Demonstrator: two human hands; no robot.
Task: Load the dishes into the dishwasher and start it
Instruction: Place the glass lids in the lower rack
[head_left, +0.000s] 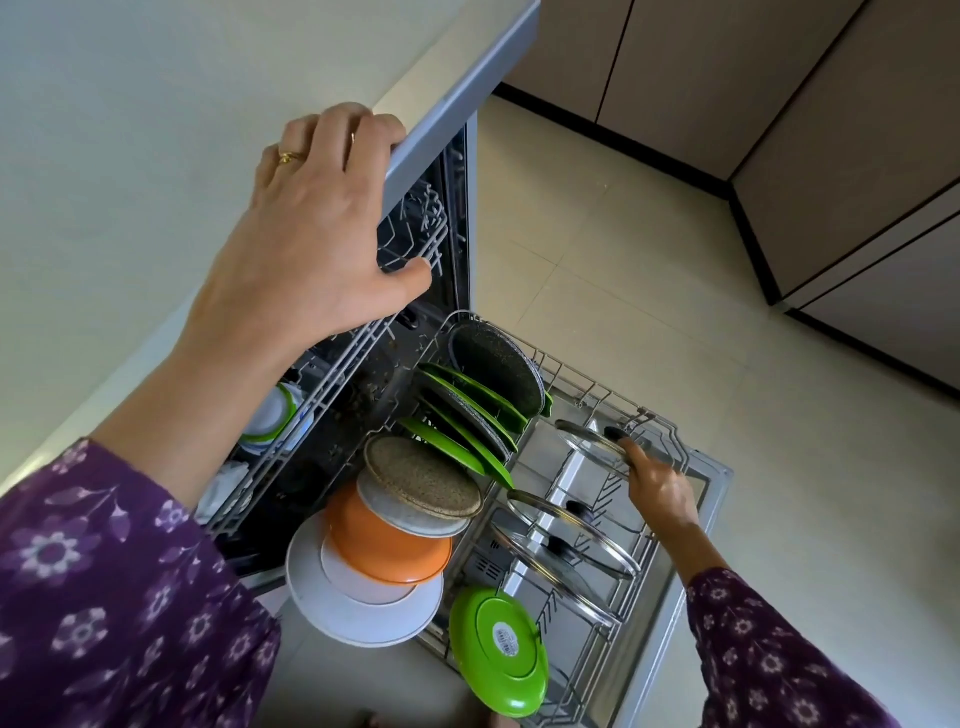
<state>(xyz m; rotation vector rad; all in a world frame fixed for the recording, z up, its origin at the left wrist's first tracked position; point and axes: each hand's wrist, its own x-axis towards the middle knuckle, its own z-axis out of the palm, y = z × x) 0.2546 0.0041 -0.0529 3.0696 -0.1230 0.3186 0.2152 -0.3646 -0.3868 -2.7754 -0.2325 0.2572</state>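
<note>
The dishwasher's lower rack (670, 436) is pulled out over the open door (719, 483). It holds green plates (467, 410), a dark speckled pan (496, 366), an orange plate (395, 551), white plates (363, 608), a green lid-like dish (498, 649) and two glass lids (566, 545). My right hand (657, 480) grips a third glass lid (587, 439) at the rack's far right side. My left hand (311, 223) rests on the counter edge (457, 98), fingers curled over it.
The upper rack (332, 384) sits half out, with a white cup or bowl (270, 415) in it. Beige tiled floor (675, 260) spreads to the right. Brown cabinets (831, 130) line the far wall and right side.
</note>
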